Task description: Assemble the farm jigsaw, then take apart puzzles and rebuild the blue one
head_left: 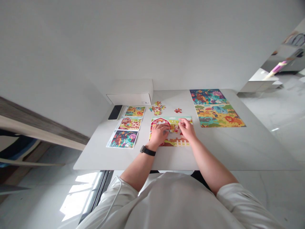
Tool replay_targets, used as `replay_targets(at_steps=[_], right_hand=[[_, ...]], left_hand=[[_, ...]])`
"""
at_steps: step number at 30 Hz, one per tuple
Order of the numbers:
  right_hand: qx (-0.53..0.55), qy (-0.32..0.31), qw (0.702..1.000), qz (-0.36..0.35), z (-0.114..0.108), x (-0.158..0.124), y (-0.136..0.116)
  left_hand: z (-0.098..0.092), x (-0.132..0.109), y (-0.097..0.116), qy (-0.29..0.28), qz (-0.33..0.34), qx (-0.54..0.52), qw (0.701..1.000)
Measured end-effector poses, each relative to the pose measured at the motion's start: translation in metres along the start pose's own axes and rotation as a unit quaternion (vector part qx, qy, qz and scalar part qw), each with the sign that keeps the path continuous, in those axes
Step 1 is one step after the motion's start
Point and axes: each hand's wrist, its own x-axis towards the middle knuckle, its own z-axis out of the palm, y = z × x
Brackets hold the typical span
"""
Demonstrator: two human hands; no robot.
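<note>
A farm jigsaw puzzle with a red barn lies partly assembled in front of me, a grey gap showing near its middle. My left hand rests on the barn side, fingers stretched to the right and covering part of the picture. Over the right side is my right hand, its index finger and thumb a little apart at the upper part of the puzzle. I see no piece between them. Beyond the puzzle are a heap of loose puzzle pieces and a single red puzzle piece.
A sheet with three small pictures lies left, beside a dark phone. Behind stands a white box against the wall. To the right lie an ocean-coloured puzzle and a yellow animal puzzle on the white table.
</note>
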Motion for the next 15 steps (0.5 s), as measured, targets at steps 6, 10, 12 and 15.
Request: replay_targets(at_steps=[6,10,12,15], right_hand=[[-0.006,-0.004,1.0,-0.004,-0.0003,-0.0003,0.0006],[-0.009,-0.02,1.0,-0.008,0.0001,-0.0008,-0.0006],[-0.016,-0.026,0.999,-0.015,0.0003,-0.0013,-0.0014],[-0.037,-0.031,0.998,-0.029,0.0001,-0.0018,-0.0023]], left_hand=[[0.0028,-0.0003,-0.0028,0.012,-0.003,-0.002,1.0],[0.0027,0.0004,-0.0034,-0.001,0.001,-0.001,1.0],[0.0027,0.0006,-0.0034,-0.002,0.007,0.002,1.0],[0.0032,0.0007,-0.0036,-0.003,0.01,0.004,1.0]])
